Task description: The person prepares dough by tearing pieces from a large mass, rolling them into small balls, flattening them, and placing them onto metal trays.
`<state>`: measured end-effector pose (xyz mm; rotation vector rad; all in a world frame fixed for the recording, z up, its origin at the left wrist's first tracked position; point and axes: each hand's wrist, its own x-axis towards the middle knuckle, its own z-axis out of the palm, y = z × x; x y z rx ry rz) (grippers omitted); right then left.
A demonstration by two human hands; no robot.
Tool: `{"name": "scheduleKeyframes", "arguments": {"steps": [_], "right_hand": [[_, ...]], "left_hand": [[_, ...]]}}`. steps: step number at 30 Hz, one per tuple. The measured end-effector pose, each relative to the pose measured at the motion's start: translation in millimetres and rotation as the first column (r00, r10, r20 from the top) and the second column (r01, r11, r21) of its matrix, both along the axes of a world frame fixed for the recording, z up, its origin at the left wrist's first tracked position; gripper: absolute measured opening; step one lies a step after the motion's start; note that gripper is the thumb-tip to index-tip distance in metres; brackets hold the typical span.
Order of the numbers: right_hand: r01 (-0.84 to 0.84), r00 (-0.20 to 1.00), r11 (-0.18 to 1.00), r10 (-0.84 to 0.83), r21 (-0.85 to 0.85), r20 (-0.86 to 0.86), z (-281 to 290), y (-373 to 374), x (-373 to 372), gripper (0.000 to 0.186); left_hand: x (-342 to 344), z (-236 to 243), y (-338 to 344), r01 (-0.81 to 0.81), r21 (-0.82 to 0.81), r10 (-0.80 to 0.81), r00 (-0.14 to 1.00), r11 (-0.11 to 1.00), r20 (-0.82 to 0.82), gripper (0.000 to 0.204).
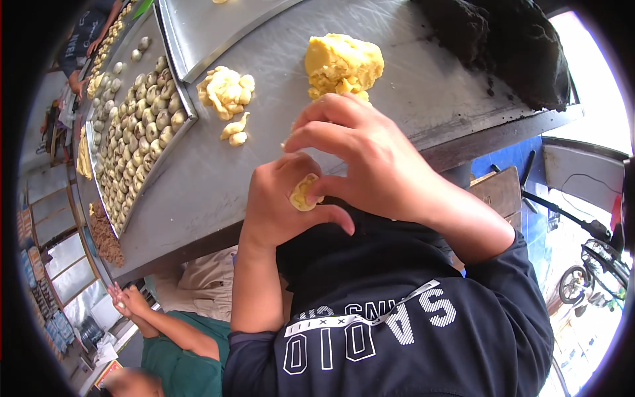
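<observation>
Clearly, the left hand (268, 198) wraps its fingers round the dough cup (304, 193), seemingly steadying it for the right hand's (374, 149) thumb; whether the right's bent fingers grip anything, I can't tell. Pale pieces (226, 91) at eleven o'clock and the yellow lump (344, 61) toward one sit handily on the table (195, 188).

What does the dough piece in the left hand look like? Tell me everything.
The dough piece looks small, soft and roundish, its pale rim around a yellower middle. The left hand holds it, yellow side facing up, and the thumb of the right hand appears to touch its side. Its underside is hidden.
</observation>
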<state>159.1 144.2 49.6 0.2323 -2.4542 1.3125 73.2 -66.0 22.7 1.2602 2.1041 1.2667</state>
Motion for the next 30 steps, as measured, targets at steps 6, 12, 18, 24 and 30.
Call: {"name": "scheduleKeyframes", "arguments": {"steps": [6, 12, 18, 24, 30], "right_hand": [[0.061, 0.997, 0.995, -0.064, 0.083, 0.031, 9.5, -3.7, 10.3, 0.042], [0.263, 0.933, 0.772, -0.357, 0.579, 0.052, -7.5, 35.6, 21.0, 0.024], [0.154, 0.986, 0.826, -0.165, 0.542, -0.03, -8.6, 33.4, 9.8, 0.014], [0.074, 0.994, 0.892, -0.1, 0.445, 0.035, -11.6, 38.0, 23.9, 0.019], [0.127, 0.975, 0.99, -0.135, 0.058, 0.175, -10.7, 35.3, 22.1, 0.015]], "left_hand": [[1.8, 3.2, 0.3, -0.092, -0.009, 0.089, 0.981, 0.996, -0.17, 0.069], [-6.1, 0.7, -18.4, -0.128, 0.126, 0.035, 0.824, 0.984, 0.566, 0.061], [-5.9, -6.1, -10.4, -0.146, 0.337, -0.073, 0.826, 0.93, 0.559, 0.053], [-7.3, -9.4, -9.7, -0.196, 0.324, -0.022, 0.827, 0.925, 0.562, 0.048], [-2.3, -6.9, -3.6, -0.187, 0.207, 0.061, 0.865, 0.96, 0.498, 0.053]]}}
